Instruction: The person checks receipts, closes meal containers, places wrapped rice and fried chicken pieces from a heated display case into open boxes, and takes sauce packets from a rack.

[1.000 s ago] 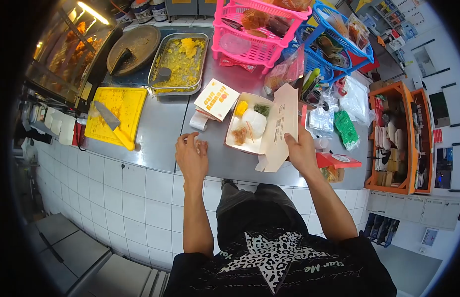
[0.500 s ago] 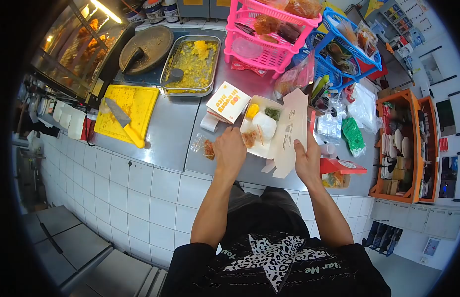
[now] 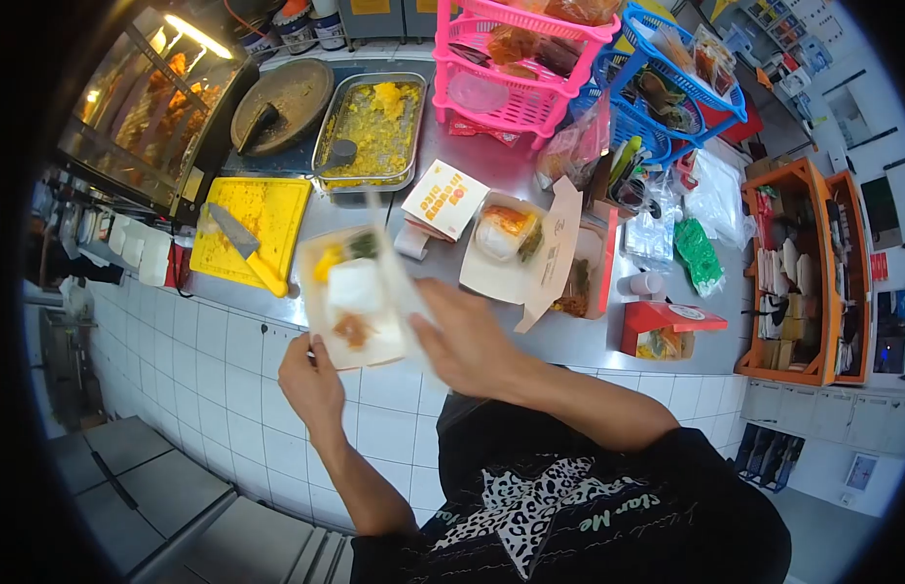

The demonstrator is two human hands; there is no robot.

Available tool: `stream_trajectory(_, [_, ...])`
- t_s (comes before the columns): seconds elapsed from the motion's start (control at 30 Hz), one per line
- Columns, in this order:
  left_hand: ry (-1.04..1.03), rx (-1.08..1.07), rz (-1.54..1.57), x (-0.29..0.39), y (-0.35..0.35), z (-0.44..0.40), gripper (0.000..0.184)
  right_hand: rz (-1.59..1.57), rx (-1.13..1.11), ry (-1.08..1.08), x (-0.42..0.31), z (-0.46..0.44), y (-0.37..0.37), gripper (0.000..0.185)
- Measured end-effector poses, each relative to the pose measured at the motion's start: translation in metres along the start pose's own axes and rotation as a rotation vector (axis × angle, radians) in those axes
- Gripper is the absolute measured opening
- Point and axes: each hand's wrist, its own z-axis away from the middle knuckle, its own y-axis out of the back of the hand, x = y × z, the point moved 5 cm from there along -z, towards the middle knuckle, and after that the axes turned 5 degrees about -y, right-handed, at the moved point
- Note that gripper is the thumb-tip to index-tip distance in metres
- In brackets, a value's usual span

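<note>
A white paper food box (image 3: 326,292), blurred by motion, is held up at the counter's front edge, its lid standing on the right. White rice (image 3: 357,288), yellow food (image 3: 328,261), dark greens (image 3: 364,245) and a reddish-brown portion (image 3: 352,330) lie inside. My left hand (image 3: 311,383) grips the box's lower left corner, thumb on the rim. At the lid side, my right hand (image 3: 467,336) is closed on the same box; its fingertips are partly hidden. Behind it, another open box (image 3: 481,277) holds rice under orange-red sauce.
A knife (image 3: 240,238) lies on a yellow cutting board (image 3: 296,209) at left. Behind are a metal tray (image 3: 415,127) and stone mortar (image 3: 306,88). Printed box stacks (image 3: 445,198), red boxes (image 3: 657,316), and pink (image 3: 506,109) and blue baskets (image 3: 715,117) crowd the middle and right.
Both hands have moved left with the food box, lifting it from the middle of the counter. The open box with sauced rice and a red box behind it now show.
</note>
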Motion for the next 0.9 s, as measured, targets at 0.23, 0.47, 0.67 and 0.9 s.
stream_trajectory(0.23, [0.051, 0.124, -0.028, -0.133, -0.067, -0.032, 0.025, 0.099, -0.148, -0.128, 0.074, -0.051, -0.106, 0.024])
stream_trajectory(0.47, [0.171, 0.561, 0.304, -0.128, -0.062, -0.005, 0.026, 0.919, -0.299, -0.357, 0.104, -0.053, 0.026, 0.027])
stream_trajectory(0.67, [-0.301, 0.016, 0.423, 0.007, -0.120, 0.102, 0.025, 1.054, -0.867, -0.281, 0.181, -0.077, 0.068, 0.051])
stream_trajectory(0.9, [-0.213, 0.040, -0.093, 0.033, -0.184, 0.007, 0.054, 0.952, -0.750, -0.171, 0.222, -0.101, 0.065, 0.055])
